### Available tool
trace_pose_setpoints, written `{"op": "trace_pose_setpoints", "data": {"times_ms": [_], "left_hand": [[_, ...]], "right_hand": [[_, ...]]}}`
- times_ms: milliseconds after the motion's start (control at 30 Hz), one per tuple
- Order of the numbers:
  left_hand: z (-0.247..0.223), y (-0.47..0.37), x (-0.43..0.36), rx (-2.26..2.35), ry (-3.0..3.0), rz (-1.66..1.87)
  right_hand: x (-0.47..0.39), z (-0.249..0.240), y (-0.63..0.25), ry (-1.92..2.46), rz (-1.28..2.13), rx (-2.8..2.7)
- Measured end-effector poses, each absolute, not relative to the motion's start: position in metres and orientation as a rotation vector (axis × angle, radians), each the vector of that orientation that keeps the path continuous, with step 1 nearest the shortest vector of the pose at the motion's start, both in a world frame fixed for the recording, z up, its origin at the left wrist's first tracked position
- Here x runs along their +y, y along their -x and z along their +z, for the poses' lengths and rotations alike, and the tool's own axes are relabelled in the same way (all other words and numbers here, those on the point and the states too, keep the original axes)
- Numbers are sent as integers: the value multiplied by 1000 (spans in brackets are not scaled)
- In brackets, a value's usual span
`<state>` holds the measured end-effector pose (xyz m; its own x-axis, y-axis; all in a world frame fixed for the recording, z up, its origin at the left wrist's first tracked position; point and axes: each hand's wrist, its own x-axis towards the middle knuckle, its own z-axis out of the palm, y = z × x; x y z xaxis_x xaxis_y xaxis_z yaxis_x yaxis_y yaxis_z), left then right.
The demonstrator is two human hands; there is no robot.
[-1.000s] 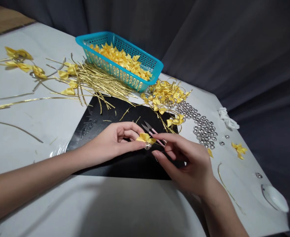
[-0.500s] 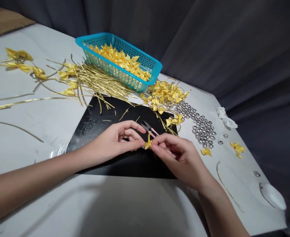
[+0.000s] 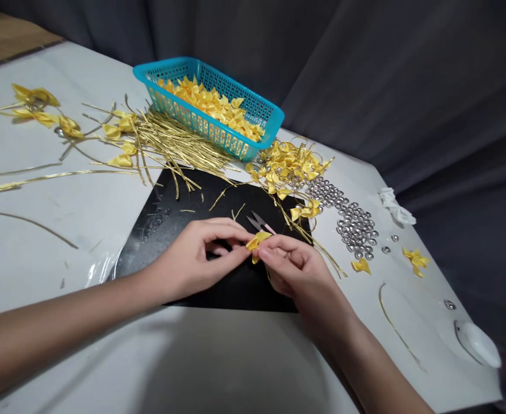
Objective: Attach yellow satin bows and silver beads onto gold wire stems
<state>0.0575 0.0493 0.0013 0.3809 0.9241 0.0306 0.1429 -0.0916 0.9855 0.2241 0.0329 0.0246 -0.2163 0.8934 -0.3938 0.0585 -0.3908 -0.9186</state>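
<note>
Over the black mat (image 3: 236, 287), a small yellow ribbon bow (image 3: 259, 240) is pinched between my two hands. My left hand (image 3: 210, 250) grips its left side with thumb and forefinger. On the other side, the fingertips of my right hand (image 3: 290, 261) close on the bow, and the remaining fingers are curled under. Just behind the bow lie thread snips (image 3: 259, 222), with blades pointing up and left and handles partly hidden by the bow and right hand.
A blue basket (image 3: 274, 121) of yellow bows stands at the back. Gold wire ties (image 3: 179, 144) lie before it. Rightward are finished-looking bows (image 3: 291, 164), silver beads (image 3: 356, 230), a crumpled white piece (image 3: 396, 207) and a white computer mouse (image 3: 479, 343). More bows (image 3: 33, 98) lie left.
The bow has turned, showing its broader yellow face. My left forefinger has come down onto it, and my right hand has shifted slightly left, uncovering gold wire ends on the table.
</note>
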Motion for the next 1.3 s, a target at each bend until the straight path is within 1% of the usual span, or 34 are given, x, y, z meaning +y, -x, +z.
{"op": "trace_pose_setpoints", "data": {"times_ms": [133, 267, 333, 467, 600, 800, 1167, 1300], "left_hand": [[0, -60, 46, 935, -1575, 823], [-2, -61, 47, 1013, -1514, 843], [-3, -61, 49, 1045, -1427, 826], [-2, -60, 50, 1047, -1321, 764], [-2, -59, 50, 1041, -1413, 653], [-3, -58, 51, 1026, -1622, 578], [-8, -58, 49, 1072, -1728, 617], [-10, -58, 49, 1065, -1727, 619]], "right_hand": [[32, 25, -223, 1426, 1655, -1130], [32, 26, -226, 1412, 1663, -1175], [33, 27, -229, 1401, 1577, -1238], [33, 31, -239, 1329, 1281, -1364], [31, 38, -247, 1199, 1069, -1387], [28, 43, -250, 1106, 926, -1399], [18, 55, -241, 1258, 547, -1572], [20, 56, -244, 1260, 511, -1545]]}}
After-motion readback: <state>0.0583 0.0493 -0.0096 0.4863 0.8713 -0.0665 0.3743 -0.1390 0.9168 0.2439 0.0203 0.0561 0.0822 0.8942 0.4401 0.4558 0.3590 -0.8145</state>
